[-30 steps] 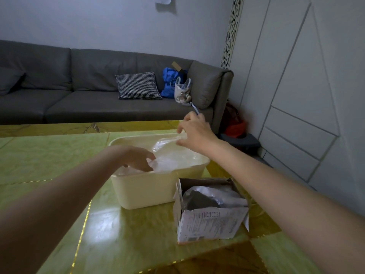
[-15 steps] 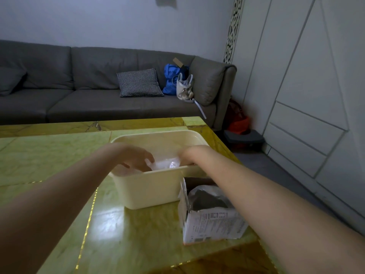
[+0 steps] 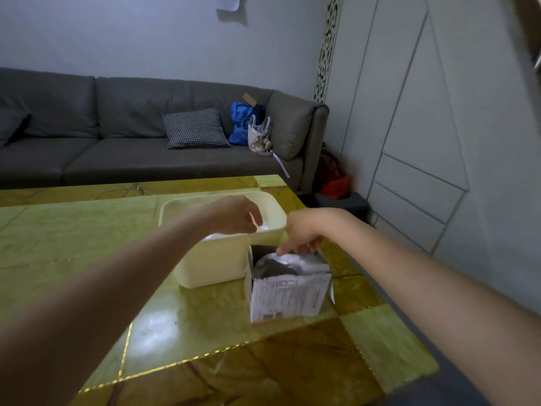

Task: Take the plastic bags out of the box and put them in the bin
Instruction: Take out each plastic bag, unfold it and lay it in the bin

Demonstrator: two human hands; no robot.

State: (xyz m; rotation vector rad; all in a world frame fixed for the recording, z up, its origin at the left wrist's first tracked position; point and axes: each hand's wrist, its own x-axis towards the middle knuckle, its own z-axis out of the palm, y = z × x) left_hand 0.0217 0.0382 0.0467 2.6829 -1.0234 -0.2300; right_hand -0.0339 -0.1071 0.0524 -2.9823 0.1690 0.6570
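Observation:
A cream plastic bin (image 3: 210,268) stands on the green table, with clear plastic bags (image 3: 265,227) lying inside it. In front of it to the right is an open printed cardboard box (image 3: 288,300) holding a crumpled grey plastic bag (image 3: 288,263). My left hand (image 3: 234,215) hovers over the bin with its fingers curved downward, loose and holding nothing. My right hand (image 3: 303,234) reaches down into the back of the box, and its fingertips pinch the top edge of the grey bag.
The green and gold table (image 3: 73,238) ends close to the box on the right, with floor beyond. A grey sofa (image 3: 117,136) with a checked cushion and bags stands behind the table. White wall panels (image 3: 424,142) run along the right.
Both hands were down in the bin on the clear plastic. My right hand has come out and moved to the box. My left hand has lifted above the bin.

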